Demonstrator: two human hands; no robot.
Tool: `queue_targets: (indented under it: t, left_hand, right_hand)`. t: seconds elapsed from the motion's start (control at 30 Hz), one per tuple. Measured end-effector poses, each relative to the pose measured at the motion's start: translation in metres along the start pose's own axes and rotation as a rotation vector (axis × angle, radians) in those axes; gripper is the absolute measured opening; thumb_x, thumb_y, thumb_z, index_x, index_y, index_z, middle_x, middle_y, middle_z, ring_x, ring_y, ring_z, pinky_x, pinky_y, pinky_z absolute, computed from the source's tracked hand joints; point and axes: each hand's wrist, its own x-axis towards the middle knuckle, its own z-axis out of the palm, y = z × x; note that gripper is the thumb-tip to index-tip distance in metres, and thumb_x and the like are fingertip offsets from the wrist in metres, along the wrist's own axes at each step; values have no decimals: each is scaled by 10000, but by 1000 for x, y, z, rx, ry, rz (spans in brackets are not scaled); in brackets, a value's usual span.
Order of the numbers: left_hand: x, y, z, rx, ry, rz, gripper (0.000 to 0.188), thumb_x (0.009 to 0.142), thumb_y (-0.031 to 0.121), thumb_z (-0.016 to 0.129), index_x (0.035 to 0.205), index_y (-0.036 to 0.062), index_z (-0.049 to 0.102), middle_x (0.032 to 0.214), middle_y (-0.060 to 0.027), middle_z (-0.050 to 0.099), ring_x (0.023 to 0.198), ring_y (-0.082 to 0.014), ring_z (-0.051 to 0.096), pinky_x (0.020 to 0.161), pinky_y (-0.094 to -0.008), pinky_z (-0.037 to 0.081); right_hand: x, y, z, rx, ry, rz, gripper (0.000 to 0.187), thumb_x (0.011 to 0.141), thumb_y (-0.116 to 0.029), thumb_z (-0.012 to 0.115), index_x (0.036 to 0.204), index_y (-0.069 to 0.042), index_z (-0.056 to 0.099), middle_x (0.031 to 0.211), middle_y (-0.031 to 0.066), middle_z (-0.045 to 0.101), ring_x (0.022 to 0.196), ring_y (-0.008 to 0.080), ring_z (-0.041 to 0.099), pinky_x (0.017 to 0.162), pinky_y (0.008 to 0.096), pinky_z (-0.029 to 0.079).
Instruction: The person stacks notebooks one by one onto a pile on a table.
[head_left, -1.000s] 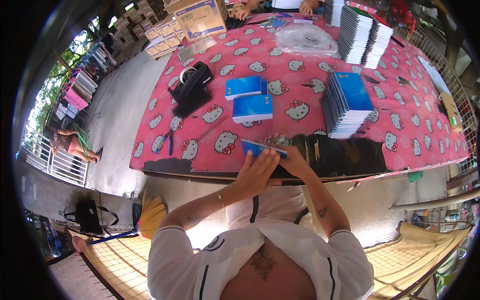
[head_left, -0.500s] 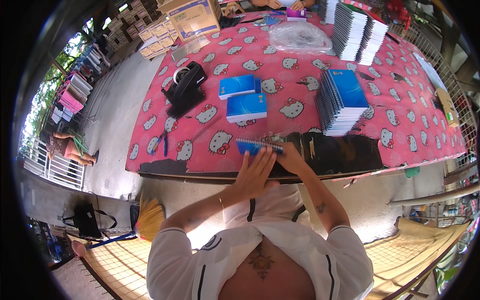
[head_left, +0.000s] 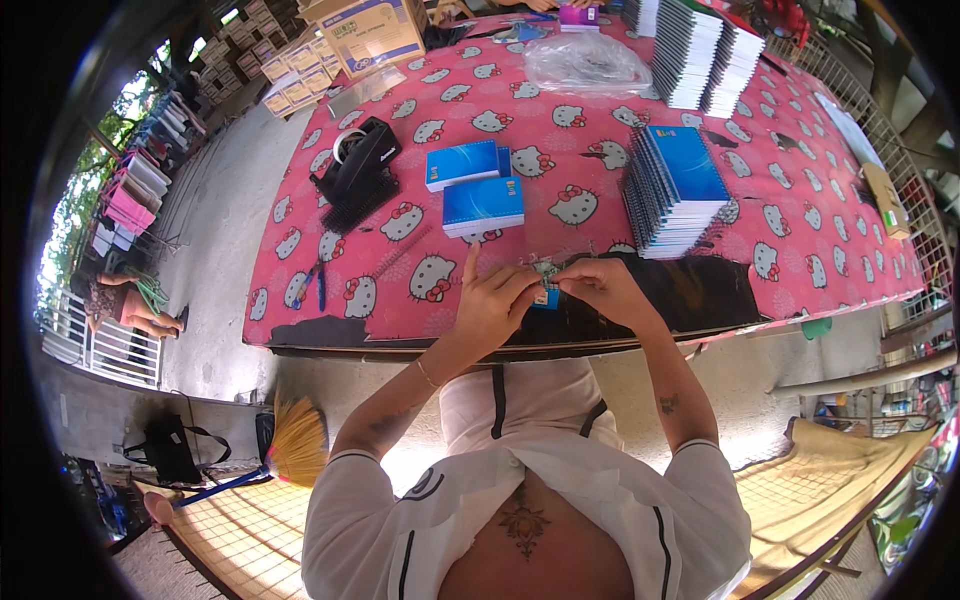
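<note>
At the table's near edge, a small blue spiral notebook (head_left: 545, 299) lies mostly hidden under my hands. My left hand (head_left: 492, 303) pinches its left side with thumb and fingertips, the index finger raised and pointing away. From the right, my right hand (head_left: 606, 287) pinches at the notebook's bound edge, its fingertips close to the left ones. What exactly sits between the fingertips is too small to make out. Just beyond are low stacks of blue notebooks (head_left: 484, 205), and to the right rises a taller stack of blue spiral notebooks (head_left: 690, 165).
A black tape dispenser (head_left: 362, 160) and blue-handled pliers (head_left: 320, 285) lie on the left of the pink table (head_left: 400, 270). Farther off are a clear plastic bag (head_left: 585, 65), tall notebook stacks (head_left: 690, 55) and a cardboard box (head_left: 365, 35). Another person's hands show at the far edge.
The notebook has turned, and the hands have moved from lying across it to pinching at its bound edge. My left index finger has lifted. The view has shifted slightly.
</note>
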Motion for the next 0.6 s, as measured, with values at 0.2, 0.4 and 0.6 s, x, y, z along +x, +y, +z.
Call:
queue_targets:
  t: [0.2,0.4,0.6]
  left_hand:
    - [5,6,-15,27,-24,-10,203,851,192,728,1020,86,690,951,-75,699,900,-286,662,911,-450,472]
    - [20,10,-26,35,-186,7,229,819,115,719,1030,34,684,896,-120,683,809,-335,651,702,-453,518]
    - [147,52,-40,-157,406,325,246,798,-39,684,1035,24,676,1057,-148,710,991,-332,680,797,-398,540]
  right_hand:
    - [6,-6,-3,40,-32,-154,112,805,-63,746,875,1,688,806,89,701,744,147,685,698,292,550]
    - [-3,-16,15,-248,388,-145,193,823,-108,725,990,-31,669,885,108,670,790,240,657,685,367,511]
    - [-30,-95,-62,-645,1048,-298,604,844,-186,785,1356,19,539,1260,233,609,1221,332,563,1065,415,410]
